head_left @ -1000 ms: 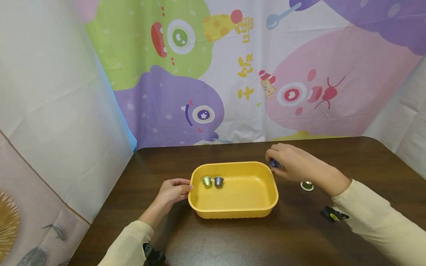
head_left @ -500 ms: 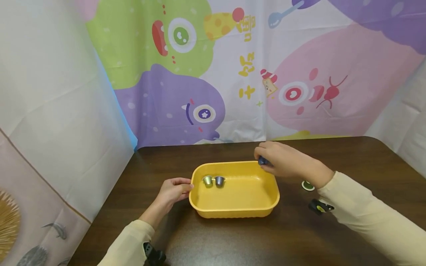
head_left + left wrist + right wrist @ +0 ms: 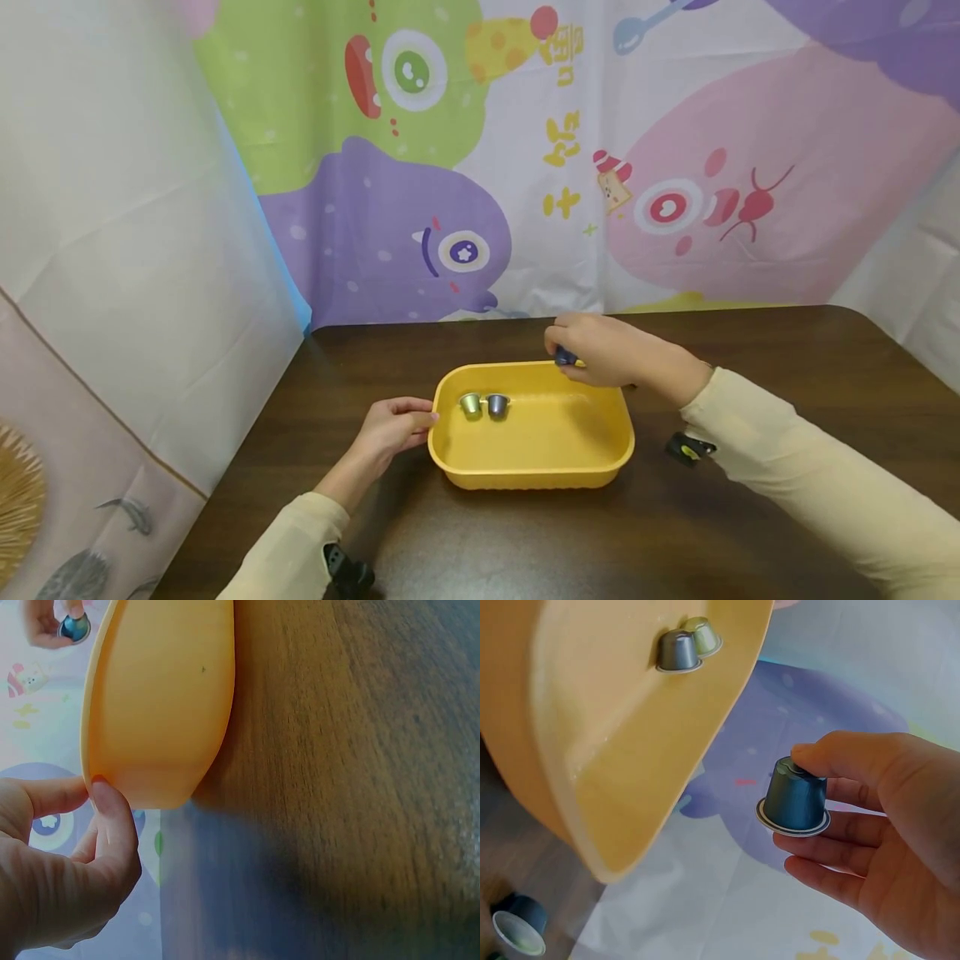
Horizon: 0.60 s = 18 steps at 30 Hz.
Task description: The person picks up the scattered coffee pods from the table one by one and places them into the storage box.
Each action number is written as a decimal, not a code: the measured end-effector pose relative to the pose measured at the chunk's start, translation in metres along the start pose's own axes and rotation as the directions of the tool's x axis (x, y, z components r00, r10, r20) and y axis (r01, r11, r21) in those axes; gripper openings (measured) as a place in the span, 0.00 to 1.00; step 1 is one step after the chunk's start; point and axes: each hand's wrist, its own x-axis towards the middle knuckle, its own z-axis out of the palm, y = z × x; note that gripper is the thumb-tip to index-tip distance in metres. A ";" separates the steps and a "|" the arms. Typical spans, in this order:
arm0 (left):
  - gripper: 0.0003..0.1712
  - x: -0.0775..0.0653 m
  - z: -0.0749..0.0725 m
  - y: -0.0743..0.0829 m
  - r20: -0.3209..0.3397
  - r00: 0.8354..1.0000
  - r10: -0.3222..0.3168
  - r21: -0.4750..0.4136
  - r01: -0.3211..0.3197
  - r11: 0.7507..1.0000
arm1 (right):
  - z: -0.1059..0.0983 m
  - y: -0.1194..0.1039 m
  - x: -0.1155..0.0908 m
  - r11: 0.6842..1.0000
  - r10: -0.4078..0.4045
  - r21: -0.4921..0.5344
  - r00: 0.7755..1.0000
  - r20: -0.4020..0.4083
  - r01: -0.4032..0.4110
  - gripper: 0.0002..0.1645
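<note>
My left hand pinches the left rim of a yellow plastic basin between thumb and fingers, as the left wrist view also shows. Above the basin's far rim, right of centre, my right hand grips a dark blue coffee capsule. Thumb and fingers hold it at its two ends, and its flared rim faces down in the right wrist view. Inside the basin, near its left end, a light green capsule lies beside a dark grey-blue capsule.
On the dark wooden table, another dark capsule lies beyond the basin in the right wrist view; my right arm hides that area in the head view. A cartoon-printed curtain hangs behind the table.
My right hand has moved left with the dark blue capsule, from right of the basin to above its far rim. The left hand keeps its grip on the basin.
</note>
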 end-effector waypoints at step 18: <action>0.15 0.002 0.000 -0.003 0.008 1.000 0.010 -0.022 -0.010 1.000 | 0.018 -0.011 0.043 0.996 -0.076 0.051 0.992 0.096 0.072 0.09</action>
